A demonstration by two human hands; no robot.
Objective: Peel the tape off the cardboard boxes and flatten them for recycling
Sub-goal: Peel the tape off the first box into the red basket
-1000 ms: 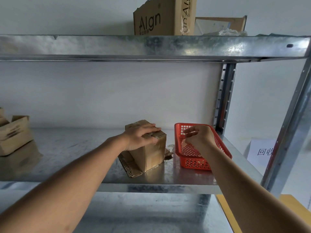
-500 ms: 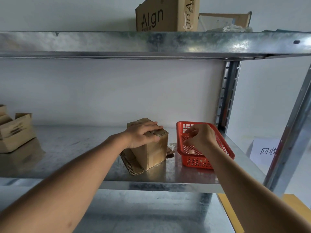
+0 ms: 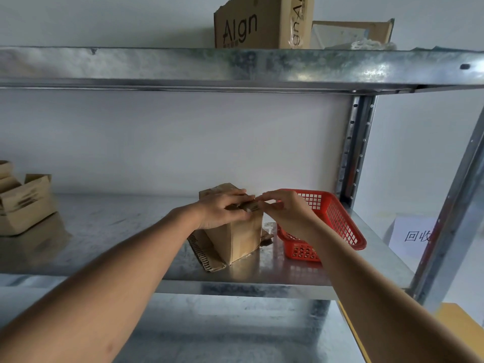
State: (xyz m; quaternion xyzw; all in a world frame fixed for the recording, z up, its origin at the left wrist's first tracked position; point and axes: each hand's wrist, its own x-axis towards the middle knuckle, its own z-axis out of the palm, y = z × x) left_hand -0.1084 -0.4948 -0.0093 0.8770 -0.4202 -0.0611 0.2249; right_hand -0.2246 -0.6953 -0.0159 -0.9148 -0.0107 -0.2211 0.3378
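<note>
Left hand (image 3: 222, 209) covers small box (image 3: 235, 239) top; right hand (image 3: 285, 213) fingertips hidden behind.

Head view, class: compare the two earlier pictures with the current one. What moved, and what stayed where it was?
The right hand left the red basket and moved left to the top edge of the small cardboard box, its fingertips now meeting the left hand's there. Whether it pinches tape cannot be told. The left hand stayed pressed on the box top; box, basket and the boxes at far left kept their places on the shelf.
</note>
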